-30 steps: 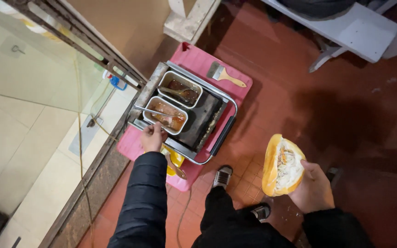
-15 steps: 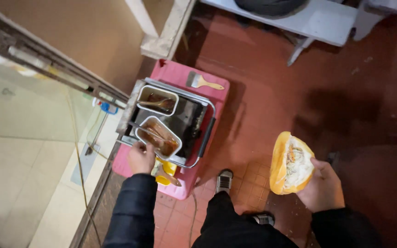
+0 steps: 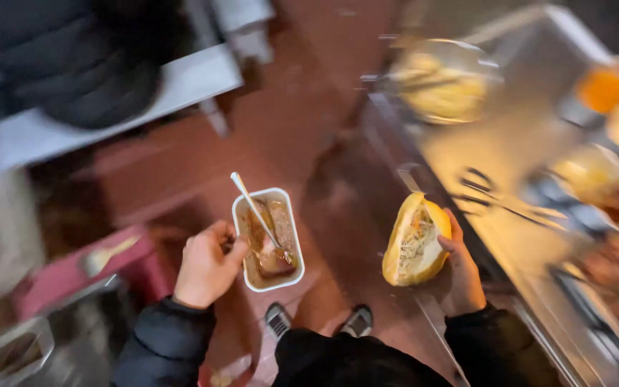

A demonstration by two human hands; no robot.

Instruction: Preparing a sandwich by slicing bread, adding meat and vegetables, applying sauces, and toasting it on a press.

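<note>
A white rectangular tray [image 3: 268, 240] of sauced meat with a spoon [image 3: 254, 209] standing in it hangs above the red floor [image 3: 281, 122], its edge pinched by the left hand [image 3: 207, 264]. The right hand [image 3: 463, 269] curls around a split, filled bread roll [image 3: 415, 240] beside the steel counter [image 3: 510, 165], where blurred bowls, probably of fillings, sit.

White tray [image 3: 291, 236] of brown sauce, yellow split bread [image 3: 415, 240], red floor [image 3: 281, 143], pink crate [image 3: 73, 272].
</note>
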